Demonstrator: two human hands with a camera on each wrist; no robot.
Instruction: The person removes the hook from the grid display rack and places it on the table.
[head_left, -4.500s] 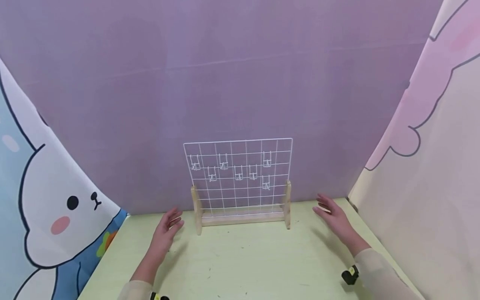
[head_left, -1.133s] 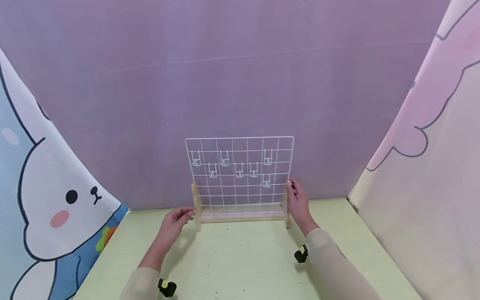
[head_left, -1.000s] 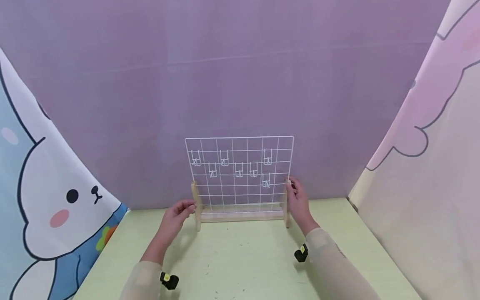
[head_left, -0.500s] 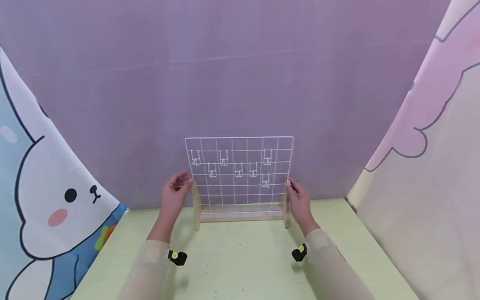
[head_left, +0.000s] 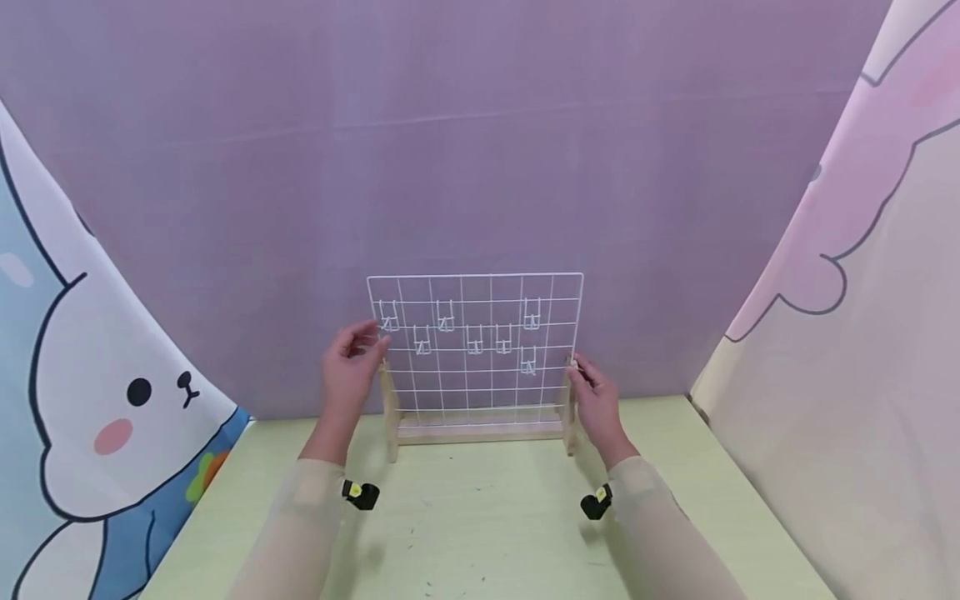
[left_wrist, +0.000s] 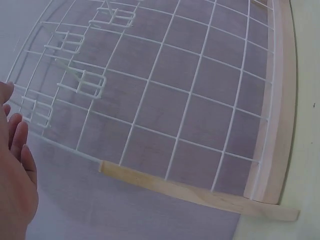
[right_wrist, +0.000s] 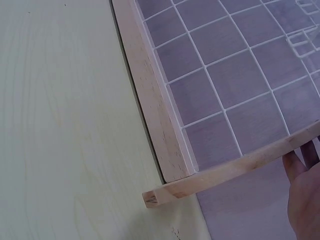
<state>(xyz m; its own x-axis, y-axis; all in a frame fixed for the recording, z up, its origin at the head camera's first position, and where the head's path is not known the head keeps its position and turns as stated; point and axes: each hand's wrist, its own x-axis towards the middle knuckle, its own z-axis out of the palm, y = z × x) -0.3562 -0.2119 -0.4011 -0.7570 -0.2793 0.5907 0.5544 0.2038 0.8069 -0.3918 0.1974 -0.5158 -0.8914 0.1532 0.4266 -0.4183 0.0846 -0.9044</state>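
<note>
A white wire grid rack point(head_left: 480, 379) stands upright on the table, held at its sides by wooden posts point(right_wrist: 240, 165) joined by a wooden bar point(head_left: 480, 432). Several white wire hooks point(head_left: 475, 342) hang in its upper half. At the grid's left edge, above the post, is my left hand point(head_left: 351, 367); its thumb and curved fingers are apart, right by the wire frame and the leftmost hook point(head_left: 388, 318). My right hand point(head_left: 597, 404) pinches the top of the right post, thumb in front, some fingers hidden behind the wood.
A pale yellow-green table point(head_left: 465, 525) carries the rack, with small dark specks in front. Close behind hangs a purple backdrop point(head_left: 480, 150). Printed side panels flank the table, a rabbit panel point(head_left: 97, 375) on the left. Black wrist cameras point(head_left: 363, 495) sit on both cuffs.
Both hands have come in from beside the rack. The left has since slid up from the lower left post to the grid's edge. The right stays at its post's top.
</note>
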